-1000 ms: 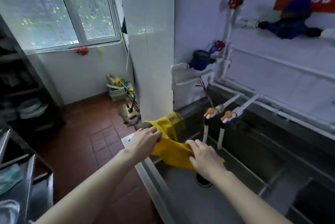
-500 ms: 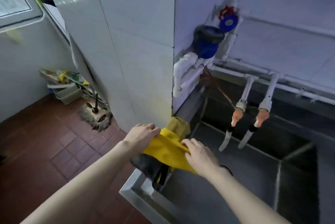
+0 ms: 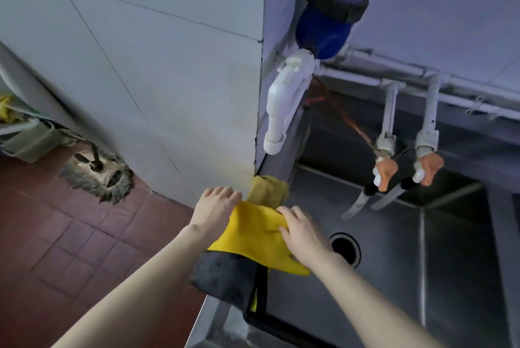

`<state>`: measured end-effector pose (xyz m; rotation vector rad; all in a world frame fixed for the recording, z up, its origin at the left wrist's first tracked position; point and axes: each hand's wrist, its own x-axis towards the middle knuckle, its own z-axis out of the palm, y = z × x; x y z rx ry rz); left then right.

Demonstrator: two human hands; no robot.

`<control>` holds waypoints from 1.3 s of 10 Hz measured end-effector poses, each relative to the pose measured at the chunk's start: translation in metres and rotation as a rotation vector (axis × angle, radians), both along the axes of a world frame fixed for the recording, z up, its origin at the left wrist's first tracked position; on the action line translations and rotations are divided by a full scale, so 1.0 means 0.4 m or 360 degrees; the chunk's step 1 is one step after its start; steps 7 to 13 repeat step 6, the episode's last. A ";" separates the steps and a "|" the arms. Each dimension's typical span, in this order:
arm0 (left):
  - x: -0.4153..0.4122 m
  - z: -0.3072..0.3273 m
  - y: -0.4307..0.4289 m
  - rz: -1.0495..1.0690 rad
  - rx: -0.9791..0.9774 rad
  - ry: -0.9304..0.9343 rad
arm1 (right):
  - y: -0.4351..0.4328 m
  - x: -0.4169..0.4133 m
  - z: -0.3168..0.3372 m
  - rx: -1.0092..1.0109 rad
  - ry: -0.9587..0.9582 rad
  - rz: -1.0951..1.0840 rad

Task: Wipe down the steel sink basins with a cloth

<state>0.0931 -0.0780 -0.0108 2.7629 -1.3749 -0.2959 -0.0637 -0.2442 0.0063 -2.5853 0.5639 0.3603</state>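
A yellow rubber glove (image 3: 253, 235) lies draped over the left rim of the steel sink basin (image 3: 394, 277), on top of a dark grey cloth (image 3: 222, 277) that hangs over the same rim. My left hand (image 3: 215, 211) grips the glove's left edge outside the basin. My right hand (image 3: 304, 235) pinches the glove's right side over the basin, close to the round drain hole (image 3: 344, 246). A second, duller yellow cloth (image 3: 267, 191) sits on the rim just beyond, against the tiled wall.
Two taps with orange handles (image 3: 385, 171) (image 3: 429, 169) hang over the basin from white pipes. A white pipe elbow (image 3: 284, 105) and blue water meter (image 3: 329, 21) stick out at the wall corner. A mop head (image 3: 97, 176) and bins lie on the red tiled floor at left.
The view has tilted down and moved closer to the sink; the window is out of sight. Both hands stay on the yellow glove, and the dark cloth beneath it now shows fully.
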 end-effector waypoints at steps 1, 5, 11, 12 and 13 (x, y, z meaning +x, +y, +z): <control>-0.026 -0.002 0.004 0.0074 -0.0164 0.0155 | 0.015 -0.017 -0.003 -0.0106 -0.0063 0.0080; -0.175 -0.008 0.061 0.0109 -0.0152 0.0341 | 0.087 -0.090 -0.051 -0.0138 0.0061 0.0332; -0.180 0.010 0.046 0.0110 -0.0064 0.0275 | 0.084 -0.096 -0.025 -0.0103 -0.0010 0.0316; -0.180 0.010 0.046 0.0110 -0.0064 0.0275 | 0.084 -0.096 -0.025 -0.0103 -0.0010 0.0316; -0.180 0.010 0.046 0.0110 -0.0064 0.0275 | 0.084 -0.096 -0.025 -0.0103 -0.0010 0.0316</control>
